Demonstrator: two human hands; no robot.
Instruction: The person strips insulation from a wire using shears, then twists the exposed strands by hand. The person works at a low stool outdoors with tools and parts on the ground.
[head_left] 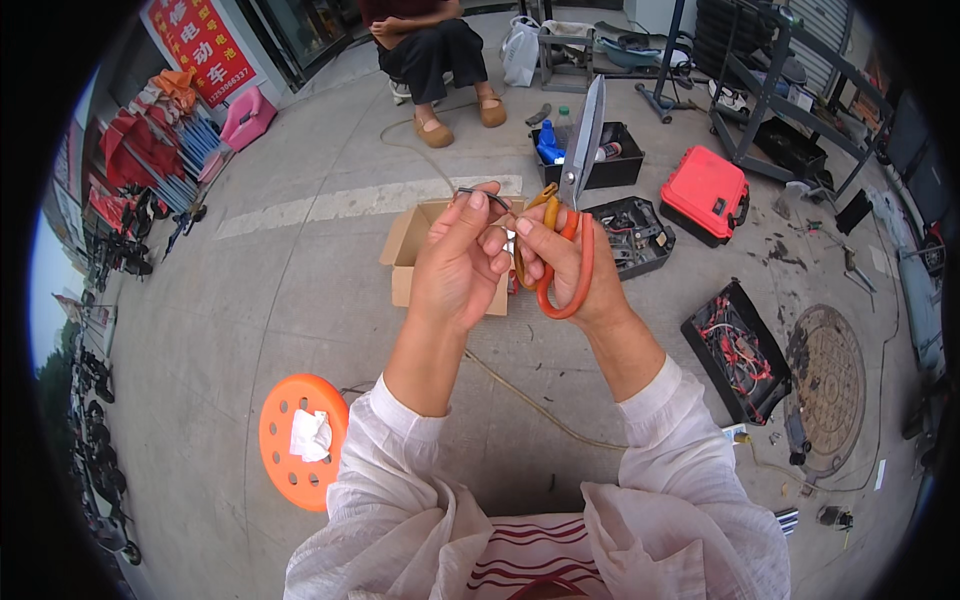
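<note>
My left hand [452,265] pinches a short dark wire [486,195] between thumb and fingers. My right hand [590,275] has large scissors [583,150] tucked in it, blades pointing up and away and red-orange loop handles around the fingers. A yellow-handled tool [550,215], perhaps pliers, is also in that hand; its jaws are hard to make out. The right thumb and forefinger meet at the wire's end, close to the left fingertips. Under both hands stands an open cardboard box [401,287], its inside mostly hidden.
An orange stool [281,478] with white paper [311,436] stands left. Beyond the hands are a black bin [620,172], a tool tray [655,262] and a red case [703,190]. A crate of wires [740,400] lies right. A person [430,50] sits ahead; a cable [540,405] crosses the ground.
</note>
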